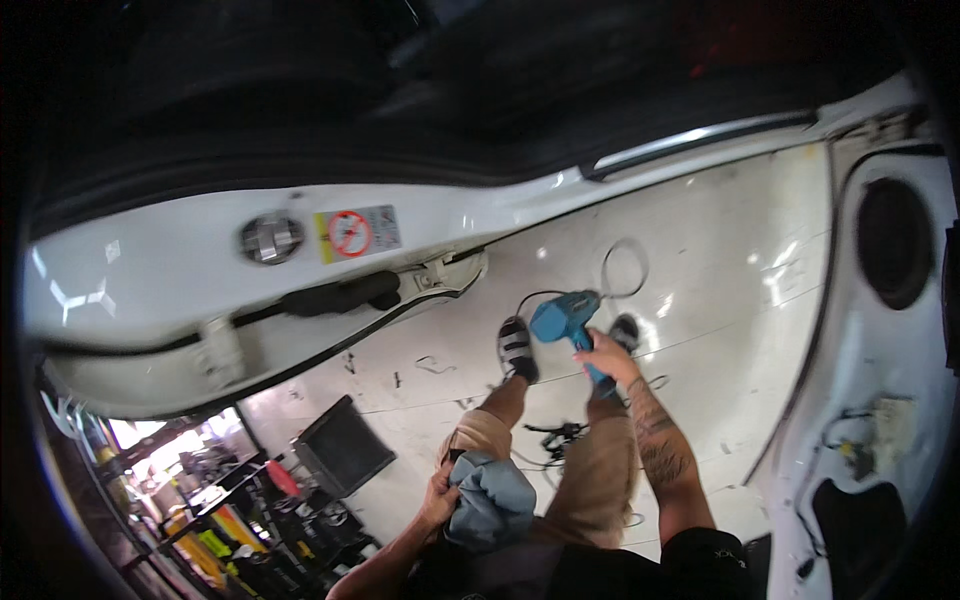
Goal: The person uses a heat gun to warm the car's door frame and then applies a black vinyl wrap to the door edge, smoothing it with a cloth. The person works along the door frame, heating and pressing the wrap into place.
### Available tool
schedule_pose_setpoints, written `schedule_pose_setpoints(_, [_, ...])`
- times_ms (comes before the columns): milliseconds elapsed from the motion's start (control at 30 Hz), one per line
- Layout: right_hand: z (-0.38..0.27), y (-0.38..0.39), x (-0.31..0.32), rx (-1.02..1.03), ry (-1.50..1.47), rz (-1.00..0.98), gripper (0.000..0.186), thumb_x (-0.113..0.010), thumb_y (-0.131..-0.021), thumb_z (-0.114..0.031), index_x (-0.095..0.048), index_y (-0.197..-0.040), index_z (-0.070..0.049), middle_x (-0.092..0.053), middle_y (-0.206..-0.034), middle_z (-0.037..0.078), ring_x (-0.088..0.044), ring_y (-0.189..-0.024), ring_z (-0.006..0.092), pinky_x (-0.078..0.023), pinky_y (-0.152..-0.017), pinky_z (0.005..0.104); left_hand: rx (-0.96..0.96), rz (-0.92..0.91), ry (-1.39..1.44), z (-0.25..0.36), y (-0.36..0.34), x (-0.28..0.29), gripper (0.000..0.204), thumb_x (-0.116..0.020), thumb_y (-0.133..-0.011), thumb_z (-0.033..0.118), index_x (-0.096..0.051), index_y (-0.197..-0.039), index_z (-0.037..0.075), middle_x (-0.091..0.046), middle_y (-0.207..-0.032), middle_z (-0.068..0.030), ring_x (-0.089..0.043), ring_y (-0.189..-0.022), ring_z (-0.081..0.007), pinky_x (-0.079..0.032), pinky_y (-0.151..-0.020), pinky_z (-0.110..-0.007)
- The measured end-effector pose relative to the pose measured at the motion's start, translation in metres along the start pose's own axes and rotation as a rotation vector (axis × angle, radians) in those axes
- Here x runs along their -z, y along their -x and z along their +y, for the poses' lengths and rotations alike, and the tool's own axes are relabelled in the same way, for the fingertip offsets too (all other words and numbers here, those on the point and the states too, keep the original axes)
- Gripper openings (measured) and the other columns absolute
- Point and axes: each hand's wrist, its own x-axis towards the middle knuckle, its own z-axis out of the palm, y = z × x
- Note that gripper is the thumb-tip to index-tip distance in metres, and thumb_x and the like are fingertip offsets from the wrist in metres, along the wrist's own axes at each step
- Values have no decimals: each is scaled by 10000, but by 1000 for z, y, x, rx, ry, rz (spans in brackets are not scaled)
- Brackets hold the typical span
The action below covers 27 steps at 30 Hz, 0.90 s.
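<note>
My right hand is wrapped round the handle of a teal pistol-grip power tool, held out in front of me above the floor. Its exact kind is hard to make out. At my left thigh, my left hand grips a bunched grey-blue cloth; a small dark thing shows at the top of the cloth. Most of the left fingers are hidden behind the folds.
I stand between a white car body and an open door panel with a round speaker. A dark cable lies on the pale floor. A black box and a cluttered shelf stand at lower left.
</note>
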Motion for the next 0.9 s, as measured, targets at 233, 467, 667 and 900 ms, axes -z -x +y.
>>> schedule_pose_setpoints(233, [-170, 256, -11, 188, -307, 92, 378, -654, -943, -286, -523, -1175, -17, -565, -793, 43, -553, -549, 128, -470, -469, 264, -844, -240, -592, 202, 96, 22, 202, -667, -752, 72, -587, -919, -10, -609, -1192, -144, -568, -1120, -354, -466, -956, -437])
schedule_pose_setpoints(467, [-280, 352, -58, 602, -1209, -634, 780, -592, -947, -499, -302, -1467, 4, -458, -828, 72, -471, -551, 121, -417, -447, 241, -758, -793, -433, 249, 186, 29, 193, -680, -808, 122, -527, -901, 51, -480, -1403, -169, -422, -1328, -332, -367, -1063, -439])
schedule_pose_setpoints(667, [-374, 361, -129, 755, -1351, -1115, 794, -539, -987, -468, -216, -1465, 77, -463, -819, 100, -546, -501, 126, -494, -383, 221, -534, -869, -251, 216, 156, 61, 591, -558, -920, 574, -449, -1231, 83, -278, -1562, -214, -247, -1451, -350, -193, -1166, -457])
schedule_pose_setpoints(900, [-435, 360, -172, 664, -1148, -1168, 793, -533, -988, -473, -205, -1453, 79, -480, -816, 119, -584, -499, 147, -498, -373, 233, -918, -489, -292, 199, 136, 81, 737, -788, -739, 537, -488, -1245, 93, -325, -1552, -188, -198, -1474, -370, -175, -1170, -526])
